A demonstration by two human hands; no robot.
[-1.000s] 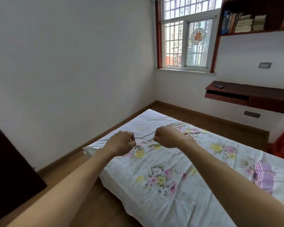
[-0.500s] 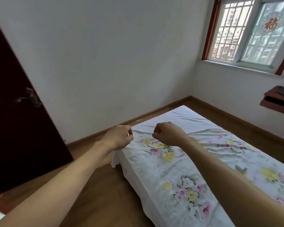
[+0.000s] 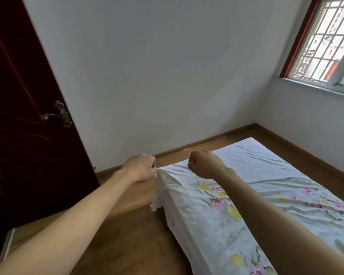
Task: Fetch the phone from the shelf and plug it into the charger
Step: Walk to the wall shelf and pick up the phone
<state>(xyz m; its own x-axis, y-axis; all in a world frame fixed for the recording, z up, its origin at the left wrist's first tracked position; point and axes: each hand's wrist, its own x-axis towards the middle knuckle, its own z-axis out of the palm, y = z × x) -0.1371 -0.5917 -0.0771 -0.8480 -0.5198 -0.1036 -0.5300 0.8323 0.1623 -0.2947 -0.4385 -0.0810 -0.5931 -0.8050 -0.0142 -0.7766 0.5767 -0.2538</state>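
Observation:
Neither the phone, the shelf nor a charger is in view. Both my arms reach forward at chest height. My left hand point(image 3: 141, 167) is closed in a fist with nothing in it, and sits in front of the near left corner of the bed. My right hand point(image 3: 205, 163) is also a closed fist holding nothing, a little to the right, over the white flowered sheet point(image 3: 266, 175).
A low bed with the flowered sheet fills the lower right. A dark red door point(image 3: 28, 116) with a metal handle point(image 3: 58, 115) stands at the left. Wooden floor point(image 3: 127, 235) lies between door and bed. A barred window point(image 3: 330, 42) is at the upper right.
The view has swung to the left: the wall shelf with the phone and the bookshelf have left the frame, and the door has come in. Both fists stay closed in front.

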